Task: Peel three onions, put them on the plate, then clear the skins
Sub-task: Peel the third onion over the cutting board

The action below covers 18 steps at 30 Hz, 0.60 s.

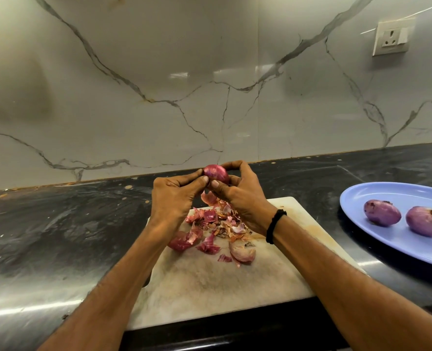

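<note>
— How is the onion (216, 173) held?
— It is pinched by the left hand (174, 196) from the left and gripped by the right hand's (242, 196) curled fingers, above the board (210, 282).
— What lies below?
— Skins (215, 229) are heaped on the board; two peeled onions (382, 212) are set on the plate (377, 193), well right.

Veined marble wall (159, 72), wall socket (391, 36), black countertop (45, 224)
</note>
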Motion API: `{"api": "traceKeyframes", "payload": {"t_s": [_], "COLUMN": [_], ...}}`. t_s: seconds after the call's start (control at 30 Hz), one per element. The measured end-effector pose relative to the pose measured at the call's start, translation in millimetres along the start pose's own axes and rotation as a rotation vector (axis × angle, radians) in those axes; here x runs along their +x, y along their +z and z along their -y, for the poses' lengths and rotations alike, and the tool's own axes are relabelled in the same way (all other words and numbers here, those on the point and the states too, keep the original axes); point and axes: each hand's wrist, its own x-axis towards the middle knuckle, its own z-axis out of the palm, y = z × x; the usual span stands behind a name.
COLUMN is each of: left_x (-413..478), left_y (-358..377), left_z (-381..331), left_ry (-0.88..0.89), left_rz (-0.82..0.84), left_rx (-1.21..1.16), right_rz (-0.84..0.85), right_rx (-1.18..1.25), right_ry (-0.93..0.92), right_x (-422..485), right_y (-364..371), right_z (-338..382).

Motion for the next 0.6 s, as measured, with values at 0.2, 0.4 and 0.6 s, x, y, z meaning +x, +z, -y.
{"api": "traceKeyframes", "payload": {"t_s": [0.2,0.4,0.6], "left_x": [-0.3,-0.7,-5.5], "left_y": [1.2,1.7,4.2], "left_z": [0.1,-0.6,-6.5], "left_ry": [0.055,0.074,0.061], "left_rz": [-0.044,-0.097,-0.085], "left_rx": [0.064,0.110,0.066], "right_rz": [0.000,0.016,0.016], "right_rx": [-0.007,0.035,0.175], "right_ry": [-0.005,0.005,0.001], "right_x": [-1.9,-2.7,-0.3], "right_y": [1.2,1.7,1.3], "right_z": [0.9,1.3,6.4]}}
